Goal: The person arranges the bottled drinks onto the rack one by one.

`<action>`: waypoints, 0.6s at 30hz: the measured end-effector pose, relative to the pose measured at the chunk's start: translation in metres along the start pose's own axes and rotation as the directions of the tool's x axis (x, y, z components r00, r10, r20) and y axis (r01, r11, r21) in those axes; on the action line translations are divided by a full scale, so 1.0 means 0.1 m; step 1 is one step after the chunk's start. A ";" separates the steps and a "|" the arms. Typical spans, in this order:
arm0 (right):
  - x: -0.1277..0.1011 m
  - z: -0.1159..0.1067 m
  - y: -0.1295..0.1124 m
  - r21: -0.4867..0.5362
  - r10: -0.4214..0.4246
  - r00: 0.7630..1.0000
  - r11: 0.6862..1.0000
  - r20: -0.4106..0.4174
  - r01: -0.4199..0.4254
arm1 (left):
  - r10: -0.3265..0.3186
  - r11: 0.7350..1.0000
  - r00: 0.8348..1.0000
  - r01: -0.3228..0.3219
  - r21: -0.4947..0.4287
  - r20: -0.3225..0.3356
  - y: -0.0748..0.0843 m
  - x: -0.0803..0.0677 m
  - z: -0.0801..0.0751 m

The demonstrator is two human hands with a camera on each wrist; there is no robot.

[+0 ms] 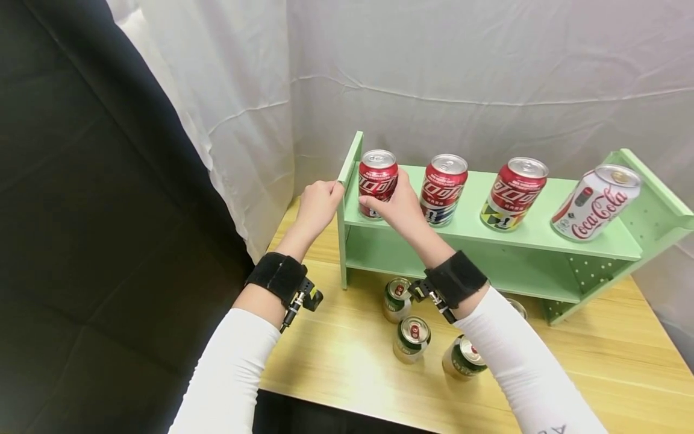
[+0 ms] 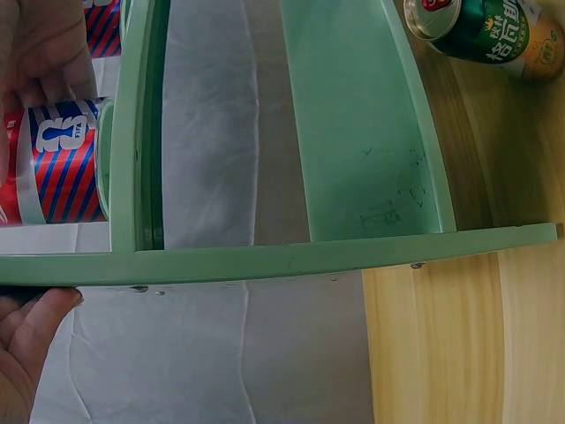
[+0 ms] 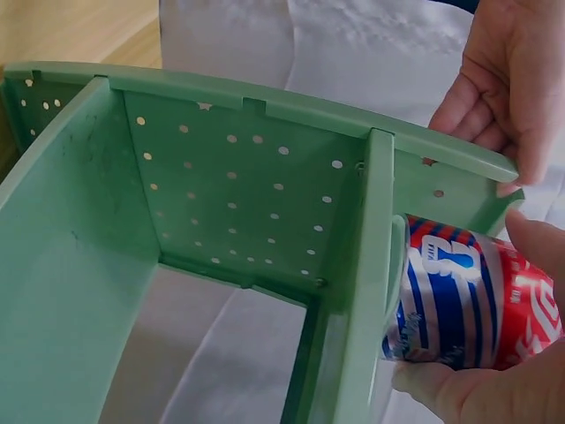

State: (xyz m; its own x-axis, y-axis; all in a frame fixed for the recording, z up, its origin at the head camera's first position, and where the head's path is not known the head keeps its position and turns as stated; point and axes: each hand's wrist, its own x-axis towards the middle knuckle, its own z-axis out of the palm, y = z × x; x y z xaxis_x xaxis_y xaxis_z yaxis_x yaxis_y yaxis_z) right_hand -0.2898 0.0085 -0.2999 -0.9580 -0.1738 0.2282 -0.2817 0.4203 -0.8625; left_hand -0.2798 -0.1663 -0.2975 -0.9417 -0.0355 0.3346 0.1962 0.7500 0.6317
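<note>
Head: right hand point(image 1: 398, 208) grips the leftmost red can point(image 1: 378, 181) on the green shelf point(image 1: 488, 220); left hand point(image 1: 318, 205) clasps the shelf's left end. Wrists: we judge the can stiff, slick; hold mid-body

Red cola can gripped at the end of a green shelf

The red can point(image 1: 378, 181), silver lid unopened, stands upright on the top board of the green shelf point(image 1: 542, 223), at its nine o'clock end. A blue-and-white striped band circles its base. Three more cans stand in line toward three o'clock.
</note>
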 end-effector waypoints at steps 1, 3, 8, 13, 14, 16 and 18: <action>-0.02 -0.01 0.00 -0.005 -0.003 1.000 1.000 0.009 0.003 | -0.002 1.000 1.000 0.002 -0.004 0.003 0.00 0.00 0.00; -0.07 -0.02 -0.01 -0.025 -0.017 1.000 1.000 0.010 0.017 | -0.004 1.000 1.000 0.004 -0.008 0.005 0.00 0.00 -0.01; -0.22 -0.03 -0.05 -0.084 -0.084 0.995 0.993 -0.054 0.080 | -0.015 1.000 1.000 0.015 -0.001 0.004 0.04 0.01 -0.02; -0.38 0.00 -0.07 -0.089 -0.084 0.994 0.993 -0.073 0.078 | -0.013 1.000 1.000 0.013 0.016 -0.008 0.05 0.01 -0.03; -0.42 0.00 -0.05 -0.088 -0.077 0.994 0.994 -0.072 0.070 | -0.013 1.000 1.000 0.013 0.018 -0.007 0.04 0.00 -0.03; -0.50 0.01 -0.03 -0.083 -0.068 0.995 0.995 -0.073 0.062 | -0.017 1.000 1.000 0.017 0.011 -0.001 0.03 0.00 -0.02; -0.58 0.01 0.01 -0.084 -0.075 0.995 0.994 -0.073 0.069 | -0.023 1.000 1.000 0.023 0.004 0.002 0.02 0.00 -0.01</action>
State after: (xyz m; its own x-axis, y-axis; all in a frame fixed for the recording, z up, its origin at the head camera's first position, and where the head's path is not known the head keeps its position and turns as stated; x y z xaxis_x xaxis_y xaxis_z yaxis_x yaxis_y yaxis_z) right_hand -0.2350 0.0182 -0.3145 -0.9356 -0.1395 0.3243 -0.3503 0.4807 -0.8039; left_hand -0.2790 -0.1655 -0.2956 -0.9465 -0.0516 0.3185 0.1732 0.7518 0.6362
